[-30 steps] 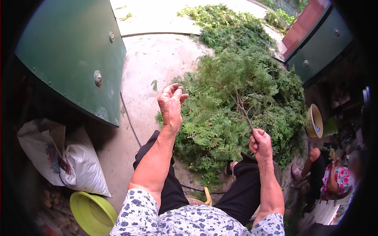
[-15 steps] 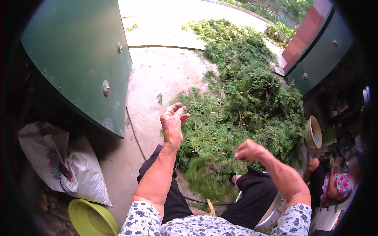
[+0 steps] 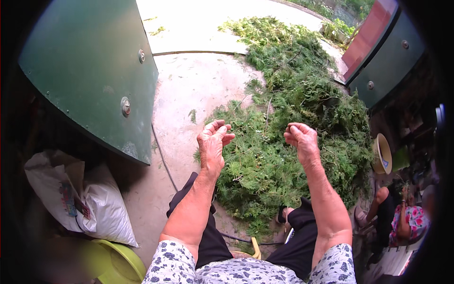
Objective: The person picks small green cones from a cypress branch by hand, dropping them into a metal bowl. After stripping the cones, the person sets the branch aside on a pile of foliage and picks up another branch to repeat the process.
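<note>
A long heap of green conifer branches (image 3: 265, 165) covers the floor in front of me and runs out through the doorway. Over its near left edge I hold my left hand (image 3: 215, 142), thumb and fingers bent together; whatever they pinch is too small to tell. Level with it, farther right, my right hand (image 3: 303, 142) hangs above the heap with its fingertips closed in a pinch, and I cannot make out anything in them. Between my legs stands something with a yellow handle (image 3: 256, 248), mostly hidden by my shirt.
Green metal door leaves (image 3: 90, 80) flank the doorway. At left are a white sack (image 3: 111, 206) and a lime-green basin (image 3: 127, 260); a dark cable (image 3: 163, 161) crosses the floor. A cream basin (image 3: 382, 154) stands at right, near another person in a floral top (image 3: 409, 225).
My right hand has risen from beside my knee to above the heap, and the leafy branch it swung low is no longer in it. My left hand stays almost in place.
</note>
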Action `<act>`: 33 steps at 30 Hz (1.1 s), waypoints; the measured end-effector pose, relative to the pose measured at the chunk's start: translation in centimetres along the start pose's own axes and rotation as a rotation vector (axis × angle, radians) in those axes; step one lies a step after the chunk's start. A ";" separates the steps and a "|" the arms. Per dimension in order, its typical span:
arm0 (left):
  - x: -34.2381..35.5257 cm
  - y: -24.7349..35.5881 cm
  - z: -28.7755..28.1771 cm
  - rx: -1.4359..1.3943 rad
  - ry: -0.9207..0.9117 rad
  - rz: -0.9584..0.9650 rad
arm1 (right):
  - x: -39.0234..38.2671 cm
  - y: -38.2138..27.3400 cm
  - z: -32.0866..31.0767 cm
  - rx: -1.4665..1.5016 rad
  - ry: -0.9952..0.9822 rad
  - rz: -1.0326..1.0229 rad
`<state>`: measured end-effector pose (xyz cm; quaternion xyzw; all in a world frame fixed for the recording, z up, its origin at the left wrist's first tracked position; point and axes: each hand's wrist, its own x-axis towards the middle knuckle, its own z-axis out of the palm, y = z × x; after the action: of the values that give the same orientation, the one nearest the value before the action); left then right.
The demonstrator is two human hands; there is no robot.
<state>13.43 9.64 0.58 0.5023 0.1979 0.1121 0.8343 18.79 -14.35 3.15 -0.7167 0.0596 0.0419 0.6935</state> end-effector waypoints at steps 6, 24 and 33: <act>-0.1 -0.7 0.5 -0.055 0.003 -0.067 | -5.1 14.5 -2.0 0.110 0.080 0.297; 0.8 -0.1 0.8 -0.050 -0.086 -0.166 | -8.1 27.5 -7.4 0.154 0.381 0.598; 0.0 -0.2 1.6 -0.020 -0.096 -0.174 | -6.2 27.4 1.6 0.568 -0.195 0.978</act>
<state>14.17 8.30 1.08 0.4797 0.1994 0.0169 0.8543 8.73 -13.39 -23.15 -0.3839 0.3290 0.4064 0.7611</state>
